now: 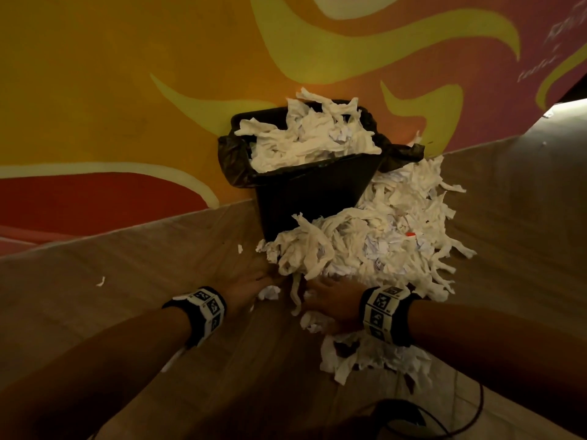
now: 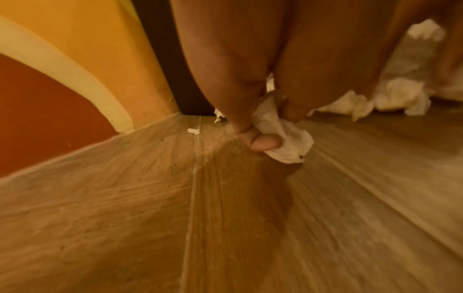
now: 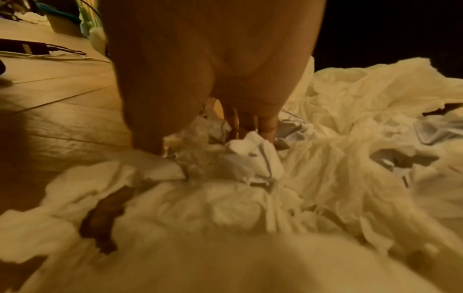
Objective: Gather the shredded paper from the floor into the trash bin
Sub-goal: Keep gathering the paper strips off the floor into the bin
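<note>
A black trash bin with a black liner stands against the painted wall, heaped with shredded paper. More shredded paper lies in a large pile on the wooden floor, in front of the bin and to its right. My left hand is at the pile's near left edge. In the left wrist view, the left hand pinches a white scrap between thumb and fingers, just above the floor. My right hand is sunk into the pile's near side. The right hand has thumb and fingers dug round a clump of paper.
Loose scraps lie on the floor to the left, and another sits near the bin's corner. More paper spreads under my right wrist. A dark cable lies on the floor at the bottom right. The wall is directly behind the bin.
</note>
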Tool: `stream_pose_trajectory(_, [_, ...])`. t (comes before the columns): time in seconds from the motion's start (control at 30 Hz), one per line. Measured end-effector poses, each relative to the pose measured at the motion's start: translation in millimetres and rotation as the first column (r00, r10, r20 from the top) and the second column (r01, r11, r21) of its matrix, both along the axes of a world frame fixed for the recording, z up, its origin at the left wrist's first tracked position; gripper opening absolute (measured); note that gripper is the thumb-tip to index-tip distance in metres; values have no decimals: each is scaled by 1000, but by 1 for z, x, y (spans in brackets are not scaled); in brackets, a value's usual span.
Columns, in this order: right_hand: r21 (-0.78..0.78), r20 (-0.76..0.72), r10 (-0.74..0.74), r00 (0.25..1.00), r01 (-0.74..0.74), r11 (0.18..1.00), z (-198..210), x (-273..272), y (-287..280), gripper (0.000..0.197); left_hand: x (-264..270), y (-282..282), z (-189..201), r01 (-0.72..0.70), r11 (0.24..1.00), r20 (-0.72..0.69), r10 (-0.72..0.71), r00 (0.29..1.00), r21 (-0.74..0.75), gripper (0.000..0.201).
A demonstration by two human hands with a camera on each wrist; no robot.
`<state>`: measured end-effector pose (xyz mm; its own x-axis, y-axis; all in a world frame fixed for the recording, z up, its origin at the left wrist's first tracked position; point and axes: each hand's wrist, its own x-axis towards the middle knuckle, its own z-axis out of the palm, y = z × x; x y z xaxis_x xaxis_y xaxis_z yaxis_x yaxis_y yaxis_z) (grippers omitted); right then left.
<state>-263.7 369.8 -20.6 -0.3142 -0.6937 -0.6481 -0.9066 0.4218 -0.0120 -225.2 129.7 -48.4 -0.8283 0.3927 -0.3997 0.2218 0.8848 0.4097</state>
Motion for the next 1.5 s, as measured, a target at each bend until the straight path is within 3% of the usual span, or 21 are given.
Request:
stream_pose_trajectory(0.03, [11, 23, -10, 1000, 10, 1000, -3, 2, 1, 74, -1, 0, 2, -74, 997, 70, 73, 995, 9, 39])
stream_pose_trajectory(0.1, [30, 7, 0, 1000, 0, 1000, -7, 7, 3, 85, -9, -9, 2, -199, 978, 20, 198, 980, 69, 50])
stream_pose_trajectory(0.23, [-46, -92, 45, 995, -50, 998, -9, 10, -2, 52, -31, -17, 2, -444, 852, 99, 435, 895, 277, 22])
stream_pose_trajectory(0.3, [-75, -75, 39, 996, -44, 996, -7, 8, -4, 48, -42, -15, 6, -532, 806, 87, 529, 844, 261, 19])
stream_pose_trajectory(0.37, [-87, -65, 16, 998, -22, 996, -3, 6, -4, 53, -52, -12, 5, -548, 806, 75, 546, 834, 222, 37])
stream_pose_trajectory(0.43, [-131, -61, -29, 998, 21, 991, 2, 4, -4, 59, -59, -6, 6, -549, 812, 51, 551, 833, 197, 43])
stream_pose_trajectory(0.57, [-283, -15, -170, 985, 159, 946, 16, -2, -3, 68, -65, 5, 2, -538, 843, -46, 538, 842, 9, 59])
stream_pose_trajectory(0.7, [-364, -27, -248, 968, 221, 905, 26, -4, 0, 65, -74, 15, 0, -417, 902, 11, 421, 907, -110, 47])
stream_pose_trajectory(0.77, [-394, 13, -290, 957, 272, 878, 31, -5, 2, 62, -79, 18, -2, -411, 904, 47, 419, 907, -120, 48])
stream_pose_trajectory(0.9, [-492, 176, -407, 896, 438, 752, 40, -4, 5, 54, -81, 26, 0, -400, 904, 41, 410, 911, -153, 36])
stream_pose_trajectory(1.0, [-582, 292, -471, 832, 546, 603, 46, -4, 5, 43, -80, 30, 2, -309, 928, 73, 330, 941, -210, 24])
stream_pose_trajectory(1.1, [-673, 395, -462, 794, 593, 443, 50, -12, -1, 46, -76, 27, 0, -353, 918, 92, 373, 923, -183, 25])
stream_pose_trajectory(1.17, [-720, 392, -480, 785, 587, 371, 51, -19, -5, 46, -69, 22, -3, -434, 894, 137, 447, 884, -112, 30])
stream_pose_trajectory(1.27, [-827, 304, -518, 800, 492, 274, 54, -23, -10, 23, -60, 10, -2, -438, 899, 157, 436, 886, -22, 32])
stream_pose_trajectory(1.37, [-862, 332, -535, 777, 480, 163, 63, -26, -15, 14, -54, -1, 5, -481, 876, 164, 471, 867, 26, 25])
stream_pose_trajectory(1.47, [-852, 374, -537, 756, 509, 124, 74, -32, -20, 17, -49, -4, 13, -588, 789, 130, 574, 809, 176, 31])
stream_pose_trajectory(1.5, [-847, 384, -536, 751, 518, 118, 77, -33, -22, 16, -48, -3, 15, -582, 795, 91, 576, 812, 168, 33])
